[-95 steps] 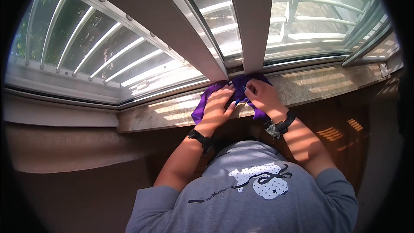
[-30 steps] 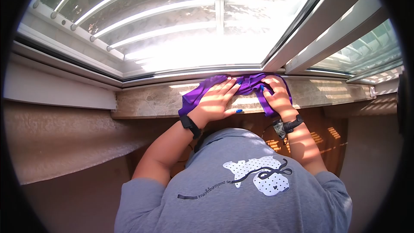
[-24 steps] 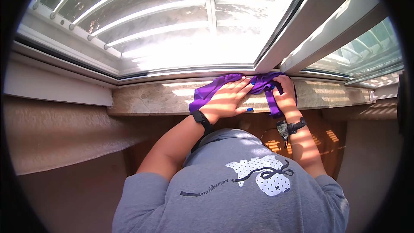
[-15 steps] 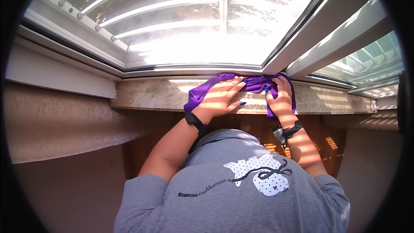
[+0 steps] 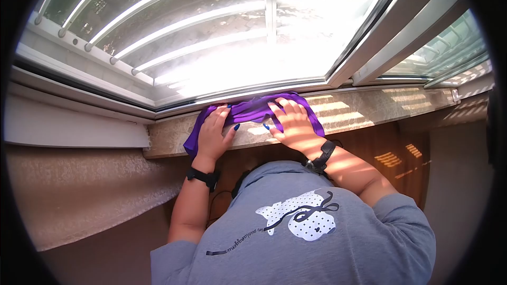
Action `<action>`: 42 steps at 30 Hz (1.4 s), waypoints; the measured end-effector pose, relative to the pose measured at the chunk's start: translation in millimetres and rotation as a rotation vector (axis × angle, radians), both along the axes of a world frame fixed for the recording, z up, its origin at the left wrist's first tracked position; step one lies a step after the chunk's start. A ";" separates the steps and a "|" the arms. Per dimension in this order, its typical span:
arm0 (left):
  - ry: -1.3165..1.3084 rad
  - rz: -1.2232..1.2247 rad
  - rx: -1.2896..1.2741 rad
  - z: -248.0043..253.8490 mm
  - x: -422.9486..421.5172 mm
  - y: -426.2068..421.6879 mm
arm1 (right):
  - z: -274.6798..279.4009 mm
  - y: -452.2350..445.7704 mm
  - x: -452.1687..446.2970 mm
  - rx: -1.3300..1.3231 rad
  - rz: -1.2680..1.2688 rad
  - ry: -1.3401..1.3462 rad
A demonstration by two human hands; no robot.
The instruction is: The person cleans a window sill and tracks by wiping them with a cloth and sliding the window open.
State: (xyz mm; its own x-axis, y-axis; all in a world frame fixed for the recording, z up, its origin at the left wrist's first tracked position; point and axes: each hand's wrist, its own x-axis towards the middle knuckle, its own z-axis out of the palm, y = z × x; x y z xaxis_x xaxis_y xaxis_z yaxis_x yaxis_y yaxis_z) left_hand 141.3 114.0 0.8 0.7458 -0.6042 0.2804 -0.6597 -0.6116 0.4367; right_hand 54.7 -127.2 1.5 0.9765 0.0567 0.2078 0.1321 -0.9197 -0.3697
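windowsill: left hand, right hand on cloth

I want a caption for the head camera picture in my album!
Left hand and right hand rest on a purple cloth along a sun-striped windowsill.

There are two grips, one purple cloth, two black wristbands, one sill, one shirt
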 end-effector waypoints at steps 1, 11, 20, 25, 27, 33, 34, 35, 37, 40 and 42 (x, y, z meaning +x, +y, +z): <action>-0.027 0.022 0.032 -2.1 1.5 8.5 | 0.2 5.9 2.1 0.002 0.027 -0.007; -0.008 -0.150 0.122 0.8 -10.7 -38.7 | 3.0 -49.4 -13.4 -0.021 0.031 -0.012; 0.064 -0.268 0.242 6.8 -47.0 -165.6 | 0.8 -156.8 -52.6 -0.034 -0.079 -0.020; 0.086 -0.302 0.244 10.3 -64.9 -227.1 | -3.2 -215.7 -70.0 0.000 -0.181 0.001; 0.079 -0.321 0.241 11.2 -72.4 -251.1 | -6.7 -233.4 -75.4 -0.064 -0.135 -0.047; 0.069 -0.353 0.191 10.7 -86.6 -301.2 | -2.8 -260.8 -86.3 -0.030 -0.131 -0.100; 0.076 -0.349 0.178 8.9 -86.7 -301.6 | -2.6 -260.6 -86.8 -0.027 -0.128 -0.086; 0.079 -0.349 0.164 7.6 -86.3 -300.6 | -4.8 -258.2 -87.0 -0.049 -0.146 -0.067; 0.100 -0.334 0.154 9.3 -86.1 -296.7 | -6.7 -250.8 -88.0 -0.101 -0.191 -0.036; 0.109 -0.305 0.118 10.0 -83.9 -287.9 | -6.5 -231.1 -90.0 -0.154 -0.184 0.073; 0.120 -0.293 0.106 9.5 -79.6 -274.2 | -5.1 -216.8 -88.4 -0.178 -0.199 0.151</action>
State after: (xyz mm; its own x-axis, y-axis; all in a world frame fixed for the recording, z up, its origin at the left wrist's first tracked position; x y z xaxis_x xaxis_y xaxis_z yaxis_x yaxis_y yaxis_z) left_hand 61.7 -160.2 10.3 0.5596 -0.8193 0.1246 -0.7620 -0.4496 0.4661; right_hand -33.8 -344.0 -3.6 0.9912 -0.1165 0.0636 -0.1015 -0.9741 -0.2019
